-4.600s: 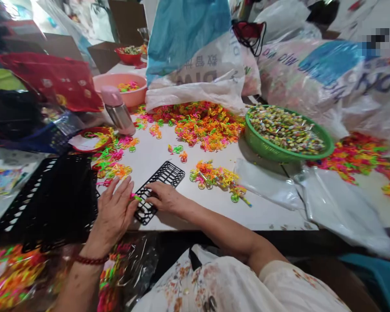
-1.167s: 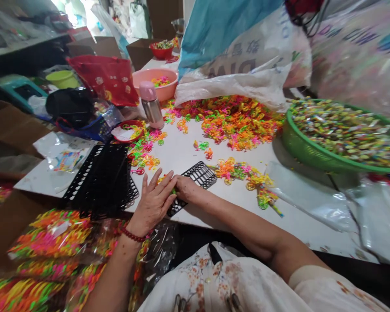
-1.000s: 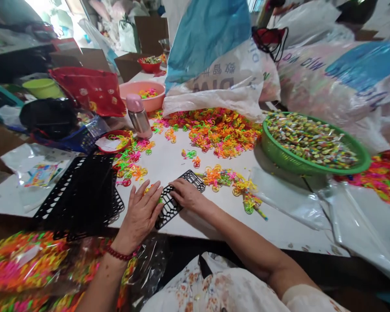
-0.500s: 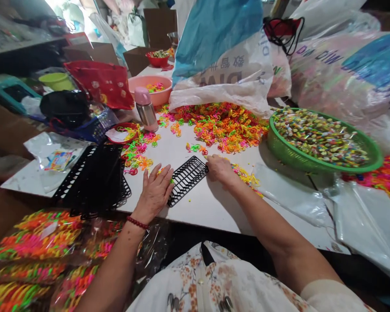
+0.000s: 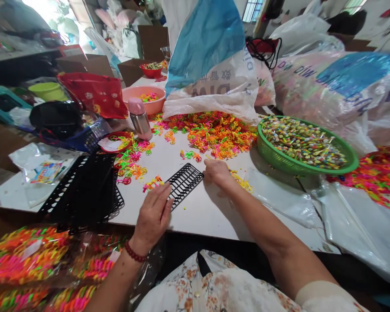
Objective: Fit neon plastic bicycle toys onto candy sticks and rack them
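Observation:
A black slotted plastic rack (image 5: 186, 182) lies slantwise on the white table in front of me. My left hand (image 5: 152, 214) is at its left end, fingers close together and the thumb apart, with the rack's edge between them. Beyond the far right corner of the rack is my right hand (image 5: 217, 172), its fingers curled into a pinch. A bit of yellow shows near those fingertips, too small to name. Small bright plastic pieces (image 5: 153, 183) lie just past my left fingertips. Another few pieces (image 5: 190, 155) rest beyond the rack.
A large heap of coloured plastic pieces (image 5: 221, 134) spreads below a white-and-blue sack (image 5: 211, 56). At right stands a green basket (image 5: 351, 167) full of wrapped items. Stacked black racks (image 5: 81, 190) lie at left. A pink-lidded flask (image 5: 139, 121) stands behind; plastic bags (image 5: 282, 197) lie right.
My left hand's fingers have drawn together at the rack's left end, uncovering coloured pieces behind them. My right hand stays by the far corner. The view has shifted slightly.

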A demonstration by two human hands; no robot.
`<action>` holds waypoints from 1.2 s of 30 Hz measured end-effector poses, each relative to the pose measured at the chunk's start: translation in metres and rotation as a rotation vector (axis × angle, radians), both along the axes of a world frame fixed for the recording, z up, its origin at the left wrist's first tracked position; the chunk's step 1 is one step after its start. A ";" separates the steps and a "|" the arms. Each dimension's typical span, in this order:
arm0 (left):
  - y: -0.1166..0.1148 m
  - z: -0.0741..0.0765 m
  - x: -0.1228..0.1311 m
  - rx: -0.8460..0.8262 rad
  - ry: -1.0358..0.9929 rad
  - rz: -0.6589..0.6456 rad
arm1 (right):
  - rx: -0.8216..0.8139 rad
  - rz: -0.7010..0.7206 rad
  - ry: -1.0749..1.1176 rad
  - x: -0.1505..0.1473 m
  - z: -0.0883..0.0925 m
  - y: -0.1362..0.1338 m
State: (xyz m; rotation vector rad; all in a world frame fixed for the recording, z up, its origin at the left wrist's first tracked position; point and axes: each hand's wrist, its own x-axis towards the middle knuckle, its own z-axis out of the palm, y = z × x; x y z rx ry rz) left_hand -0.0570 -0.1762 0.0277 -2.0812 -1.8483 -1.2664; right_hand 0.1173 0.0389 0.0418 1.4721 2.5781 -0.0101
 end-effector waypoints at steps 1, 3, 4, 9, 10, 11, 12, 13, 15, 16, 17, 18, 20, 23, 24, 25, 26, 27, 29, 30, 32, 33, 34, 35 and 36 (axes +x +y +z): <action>-0.002 0.000 0.008 -0.031 -0.082 -0.041 | 0.030 0.009 0.027 0.003 0.000 -0.008; -0.002 -0.006 0.023 -0.138 -0.220 -0.110 | 0.079 0.048 0.087 0.012 -0.003 -0.030; 0.001 -0.010 0.029 -0.196 -0.267 -0.130 | 0.092 0.081 0.117 0.017 -0.006 -0.043; 0.028 -0.034 0.055 -0.376 -0.280 -0.130 | 0.059 0.197 0.209 0.050 -0.024 -0.099; 0.034 -0.038 0.059 -0.395 -0.263 -0.120 | 0.053 0.185 0.224 0.057 -0.025 -0.106; 0.039 -0.040 0.062 -0.407 -0.242 -0.106 | 0.049 0.163 0.242 0.064 -0.026 -0.111; 0.044 -0.041 0.065 -0.415 -0.218 -0.083 | 0.048 0.134 0.263 0.071 -0.026 -0.113; 0.048 -0.041 0.067 -0.421 -0.188 -0.054 | 0.052 0.099 0.284 0.077 -0.026 -0.114; 0.054 -0.039 0.071 -0.448 -0.119 0.014 | 0.063 0.033 0.322 0.087 -0.027 -0.111; 0.056 -0.037 0.073 -0.469 -0.084 0.047 | 0.065 0.013 0.342 0.091 -0.028 -0.109; 0.058 -0.036 0.074 -0.492 -0.053 0.077 | 0.062 0.005 0.367 0.092 -0.029 -0.106; 0.060 -0.034 0.076 -0.513 -0.029 0.103 | 0.056 0.007 0.396 0.092 -0.030 -0.104; 0.062 -0.034 0.080 -0.537 0.010 0.130 | 0.038 0.034 0.465 0.089 -0.033 -0.101; 0.065 -0.039 0.085 -0.544 0.072 0.103 | 0.014 0.075 0.554 0.080 -0.036 -0.101; 0.065 -0.042 0.085 -0.541 0.084 0.076 | 0.013 0.082 0.580 0.078 -0.037 -0.101; 0.064 -0.045 0.086 -0.533 0.086 0.052 | 0.015 0.086 0.606 0.078 -0.037 -0.101; 0.064 -0.048 0.085 -0.519 0.076 0.040 | 0.020 0.086 0.633 0.078 -0.038 -0.101; 0.063 -0.050 0.085 -0.496 0.059 0.045 | 0.027 0.083 0.659 0.079 -0.039 -0.101; 0.063 -0.052 0.083 -0.427 0.034 0.079 | 0.038 0.072 0.700 0.085 -0.041 -0.101; 0.064 -0.051 0.082 -0.389 0.047 0.083 | 0.039 0.063 0.711 0.088 -0.042 -0.101; 0.070 -0.049 0.080 -0.341 0.134 0.043 | 0.032 0.042 0.724 0.096 -0.046 -0.103; 0.074 -0.048 0.079 -0.342 0.194 0.012 | 0.022 0.033 0.735 0.099 -0.048 -0.104; 0.079 -0.047 0.078 -0.359 0.249 -0.012 | 0.006 0.025 0.752 0.101 -0.050 -0.106; 0.084 -0.046 0.077 -0.382 0.287 -0.021 | -0.013 0.021 0.775 0.104 -0.051 -0.109; 0.088 -0.045 0.076 -0.402 0.304 -0.021 | -0.030 0.018 0.803 0.105 -0.052 -0.112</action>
